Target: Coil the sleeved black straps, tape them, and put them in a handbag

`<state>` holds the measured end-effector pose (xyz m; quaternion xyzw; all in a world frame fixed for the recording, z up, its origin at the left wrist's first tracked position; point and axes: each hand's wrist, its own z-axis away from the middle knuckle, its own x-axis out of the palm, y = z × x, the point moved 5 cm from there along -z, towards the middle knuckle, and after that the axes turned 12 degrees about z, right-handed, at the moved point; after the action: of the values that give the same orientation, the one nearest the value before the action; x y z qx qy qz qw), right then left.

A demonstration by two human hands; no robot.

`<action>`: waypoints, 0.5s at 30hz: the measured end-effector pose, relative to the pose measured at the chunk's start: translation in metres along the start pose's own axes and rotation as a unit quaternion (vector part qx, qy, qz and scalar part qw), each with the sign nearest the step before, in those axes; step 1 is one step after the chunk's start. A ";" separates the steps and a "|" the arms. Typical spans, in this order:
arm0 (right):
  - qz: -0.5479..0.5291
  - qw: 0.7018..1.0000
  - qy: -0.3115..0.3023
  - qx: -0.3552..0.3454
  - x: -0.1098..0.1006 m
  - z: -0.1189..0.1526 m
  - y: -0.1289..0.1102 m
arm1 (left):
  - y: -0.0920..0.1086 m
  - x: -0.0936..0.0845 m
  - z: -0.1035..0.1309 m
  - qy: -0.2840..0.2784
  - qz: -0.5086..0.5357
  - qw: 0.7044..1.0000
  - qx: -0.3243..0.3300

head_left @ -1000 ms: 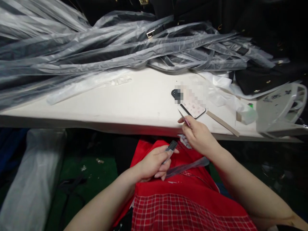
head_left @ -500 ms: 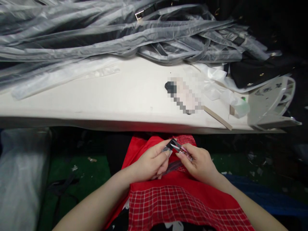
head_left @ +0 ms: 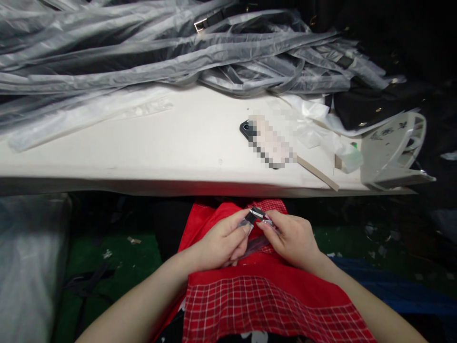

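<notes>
Lowered since a second ago from the table (head_left: 160, 147) edge near the phone (head_left: 273, 145), the right hand (head_left: 294, 236) now meets the left hand (head_left: 224, 238) above the lap. Between them is a dark strap end (head_left: 252, 216), partly in clear plastic. The left hand grips it between thumb and fingers; the right hand grips small metal snips (head_left: 258, 214), the blades at the strap end. How far apart the blades stand is hard to tell.

Beneath the hands is a red apron (head_left: 285, 281) with checked panels. Beyond, on the white table, the phone lies slantwise, partly pixelated, with a tan strip (head_left: 317, 173) beside its lower end. Farther right are crumpled clear plastic (head_left: 319, 136) and a white plastic holder (head_left: 385, 147) with dark markings. Long dark straps (head_left: 160, 57) in clear wrapping are heaped across the back, a metal buckle (head_left: 200, 25) among them. Scraps dot the green floor (head_left: 143, 257).
</notes>
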<state>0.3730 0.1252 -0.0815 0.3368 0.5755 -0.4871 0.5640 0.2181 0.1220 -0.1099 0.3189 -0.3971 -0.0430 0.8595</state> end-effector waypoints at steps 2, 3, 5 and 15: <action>-0.001 1.000 -0.008 -0.005 0.000 -0.001 0.000 | 0.000 0.000 0.000 0.001 -0.003 1.000 -0.005; -0.003 1.000 -0.013 -0.006 0.000 -0.001 0.000 | 0.001 0.000 0.000 0.002 -0.006 1.000 -0.008; -0.012 1.000 -0.022 -0.004 0.001 -0.002 0.001 | 0.003 0.001 0.000 0.005 -0.012 1.000 -0.010; -0.165 0.985 -0.047 0.018 0.006 -0.001 0.007 | 0.000 0.001 -0.001 0.011 -0.021 1.000 0.009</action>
<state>0.3787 0.1278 -0.0887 0.2240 0.5873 -0.5993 0.4958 0.2192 0.1217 -0.1099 0.3352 -0.3812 -0.0544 0.8599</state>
